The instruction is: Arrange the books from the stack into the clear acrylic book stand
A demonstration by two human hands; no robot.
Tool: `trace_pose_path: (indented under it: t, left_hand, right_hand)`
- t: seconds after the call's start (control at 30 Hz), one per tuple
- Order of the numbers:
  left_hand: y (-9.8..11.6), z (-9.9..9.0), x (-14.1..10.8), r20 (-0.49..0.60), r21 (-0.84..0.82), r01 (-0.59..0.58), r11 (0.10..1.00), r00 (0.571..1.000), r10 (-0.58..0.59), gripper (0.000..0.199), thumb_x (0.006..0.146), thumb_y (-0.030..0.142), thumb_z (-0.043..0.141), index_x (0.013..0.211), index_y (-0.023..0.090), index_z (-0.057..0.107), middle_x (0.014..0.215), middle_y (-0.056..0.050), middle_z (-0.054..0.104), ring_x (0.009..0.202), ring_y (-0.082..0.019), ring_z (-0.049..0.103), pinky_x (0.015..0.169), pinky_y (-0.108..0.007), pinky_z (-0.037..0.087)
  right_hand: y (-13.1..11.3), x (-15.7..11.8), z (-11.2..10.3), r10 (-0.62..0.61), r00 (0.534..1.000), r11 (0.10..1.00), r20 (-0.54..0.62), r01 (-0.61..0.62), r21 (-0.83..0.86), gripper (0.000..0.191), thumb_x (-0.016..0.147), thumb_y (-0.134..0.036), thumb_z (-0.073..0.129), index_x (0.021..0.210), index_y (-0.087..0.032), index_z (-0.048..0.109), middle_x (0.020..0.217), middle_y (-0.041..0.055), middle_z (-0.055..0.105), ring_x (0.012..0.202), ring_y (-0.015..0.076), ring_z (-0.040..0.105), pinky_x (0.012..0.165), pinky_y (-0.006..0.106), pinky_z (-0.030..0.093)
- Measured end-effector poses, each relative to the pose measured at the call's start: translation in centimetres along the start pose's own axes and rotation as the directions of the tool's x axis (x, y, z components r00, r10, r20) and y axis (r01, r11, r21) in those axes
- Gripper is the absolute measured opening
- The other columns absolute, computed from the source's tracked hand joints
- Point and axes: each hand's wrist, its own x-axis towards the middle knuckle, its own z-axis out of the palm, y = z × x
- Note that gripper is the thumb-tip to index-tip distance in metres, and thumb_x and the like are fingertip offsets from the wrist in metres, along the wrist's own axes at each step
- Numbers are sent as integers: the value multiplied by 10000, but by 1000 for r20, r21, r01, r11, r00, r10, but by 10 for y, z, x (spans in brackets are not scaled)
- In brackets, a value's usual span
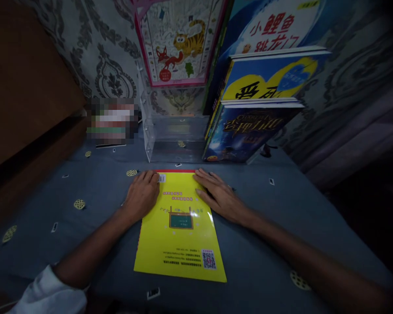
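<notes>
A yellow book lies flat on the grey-blue cloth, its print upside down to me and a red strip along its far edge. Beside its far left corner, my left hand has its fingers bent together against the edge, partly over a barcode. My right hand rests on the far right corner, fingers stretched out and thumb apart on the cover. Whether any fingertips reach under the book is hidden.
Beyond the book stands a clear tiered rack. A dark blue book, a blue-and-yellow book and a pink-edged book stand upright in it. A blurred-out item lies left of the rack. Brown furniture borders the left side.
</notes>
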Motion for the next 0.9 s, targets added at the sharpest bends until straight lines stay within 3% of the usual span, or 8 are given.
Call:
trace_pose_path:
  t: [0.17,0.4,0.63,0.9]
  left_hand:
    - [-5,5,-1,-29,-54,-48,997,998,47,322,1011,266,425,1267,182,601,1317,-136,644,1191,-295,616,1039,-469,481]
    - [-3,8,8,100,-192,-165,967,977,187,540,1051,441,371,1475,117,454,1568,-155,448,1475,-276,394,1212,-473,329]
    - [25,4,29,204,-274,-332,903,897,392,573,1070,490,302,1550,181,352,1641,-106,323,1535,-239,273,1255,-500,195]
    - [46,2,36,186,-349,-469,811,814,550,567,1074,499,286,1566,222,341,1640,-90,328,1529,-259,284,1249,-549,156]
  right_hand:
    - [8,1,-5,-1,1000,989,-13,3,147,513,1052,-439,331,1516,-256,452,1566,103,471,1474,279,389,1214,603,291]
    - [9,1,-8,44,998,973,-44,-33,228,549,1056,-509,273,1511,-261,452,1537,78,514,1429,261,459,1201,532,352]
    - [3,3,-12,74,997,945,-36,-58,321,557,1049,-556,277,1509,-290,445,1525,62,526,1410,263,476,1190,545,357]
    - [5,3,-10,46,998,956,-46,-31,293,593,1047,-577,269,1505,-250,455,1498,91,548,1385,265,498,1172,525,371]
